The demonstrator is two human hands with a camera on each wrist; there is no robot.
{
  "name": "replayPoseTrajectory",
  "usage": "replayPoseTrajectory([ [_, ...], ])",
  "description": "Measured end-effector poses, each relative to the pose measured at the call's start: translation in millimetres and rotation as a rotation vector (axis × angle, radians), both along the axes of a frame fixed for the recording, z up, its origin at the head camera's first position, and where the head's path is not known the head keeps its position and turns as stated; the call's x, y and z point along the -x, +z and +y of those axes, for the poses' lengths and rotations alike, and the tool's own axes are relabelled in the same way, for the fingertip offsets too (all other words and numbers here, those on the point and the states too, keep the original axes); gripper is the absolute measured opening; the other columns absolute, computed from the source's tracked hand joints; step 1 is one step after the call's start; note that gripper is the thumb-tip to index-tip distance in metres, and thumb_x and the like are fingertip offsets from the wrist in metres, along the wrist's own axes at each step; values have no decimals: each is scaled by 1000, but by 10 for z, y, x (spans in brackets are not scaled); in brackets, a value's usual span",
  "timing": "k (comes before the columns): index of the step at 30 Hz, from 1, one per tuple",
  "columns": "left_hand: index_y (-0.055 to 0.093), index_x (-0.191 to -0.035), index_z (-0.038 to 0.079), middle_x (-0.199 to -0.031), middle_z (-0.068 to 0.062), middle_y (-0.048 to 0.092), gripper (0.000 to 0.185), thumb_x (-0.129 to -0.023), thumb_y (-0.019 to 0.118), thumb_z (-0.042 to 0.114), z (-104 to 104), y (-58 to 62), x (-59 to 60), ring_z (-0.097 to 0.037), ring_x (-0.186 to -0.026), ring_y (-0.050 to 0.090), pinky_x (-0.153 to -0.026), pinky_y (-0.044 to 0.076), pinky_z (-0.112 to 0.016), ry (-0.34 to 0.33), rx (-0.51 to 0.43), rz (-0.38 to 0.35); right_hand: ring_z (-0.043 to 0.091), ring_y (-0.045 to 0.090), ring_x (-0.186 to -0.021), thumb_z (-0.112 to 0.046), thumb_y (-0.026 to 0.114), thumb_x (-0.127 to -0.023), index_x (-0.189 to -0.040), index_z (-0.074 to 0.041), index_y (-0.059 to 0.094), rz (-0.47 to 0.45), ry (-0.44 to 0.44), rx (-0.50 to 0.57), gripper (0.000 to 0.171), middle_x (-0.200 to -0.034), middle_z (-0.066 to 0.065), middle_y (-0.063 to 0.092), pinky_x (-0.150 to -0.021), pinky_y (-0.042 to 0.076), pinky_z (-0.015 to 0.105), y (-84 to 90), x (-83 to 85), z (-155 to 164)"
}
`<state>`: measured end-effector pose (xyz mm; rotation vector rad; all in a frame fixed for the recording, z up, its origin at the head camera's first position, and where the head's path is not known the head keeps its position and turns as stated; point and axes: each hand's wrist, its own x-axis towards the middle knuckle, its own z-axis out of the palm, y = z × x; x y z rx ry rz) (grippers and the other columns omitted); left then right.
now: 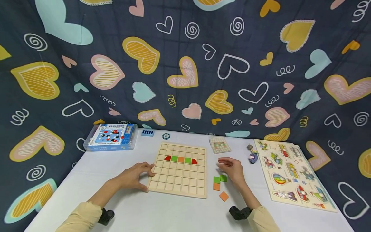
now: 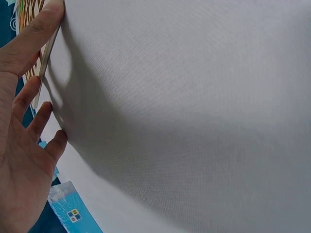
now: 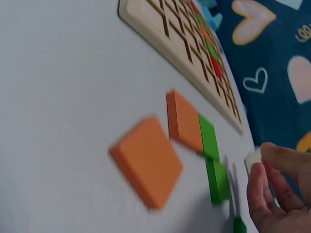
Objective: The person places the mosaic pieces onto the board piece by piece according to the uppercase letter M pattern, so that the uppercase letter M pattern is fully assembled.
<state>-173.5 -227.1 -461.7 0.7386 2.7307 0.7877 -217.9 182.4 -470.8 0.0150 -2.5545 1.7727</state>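
Observation:
A square wooden grid board (image 1: 176, 185) lies mid-table. A row of red, green and orange pieces (image 1: 181, 159) is set in its upper half. My left hand (image 1: 134, 176) rests at the board's left edge, the thumb near the front corner and the fingers spread farther up. In the left wrist view the thumb (image 2: 41, 29) touches the board's edge. My right hand (image 1: 232, 169) hovers right of the board with loosely bent fingers and nothing visible in them. Beneath and left of it lie green tiles (image 1: 216, 179) and an orange tile (image 1: 216, 186); another orange tile (image 1: 224, 196) sits nearer.
A small pattern card (image 1: 220, 145) lies behind my right hand. At the right are a small figure trinket (image 1: 252, 157) and a wooden peg puzzle (image 1: 275, 190). A boxed molecule set (image 1: 111, 138), a blue striped piece (image 1: 147, 132) and a round chip (image 1: 166, 136) stand at the back left.

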Motion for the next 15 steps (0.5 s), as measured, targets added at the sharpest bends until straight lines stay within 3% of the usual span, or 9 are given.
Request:
replayPoseTrajectory([
  [9,66,-99,26,-143,-12,47,41,-65,85,39,-6,-11,8,-39,-123,43,-94,40,-62,-1,-8,1,19,68,-90,0,70,-85,-110,6,67,26,-52,-69,26,-107,21,69,-70,52,16,0,-69,348],
  [15,66,-100,27,-143,-12,47,41,-66,85,39,-7,-6,9,-39,-123,43,-94,40,-62,6,-6,-7,10,68,-86,-2,70,-85,-111,6,66,27,-77,-82,28,-108,22,68,-68,51,15,4,-113,499],
])
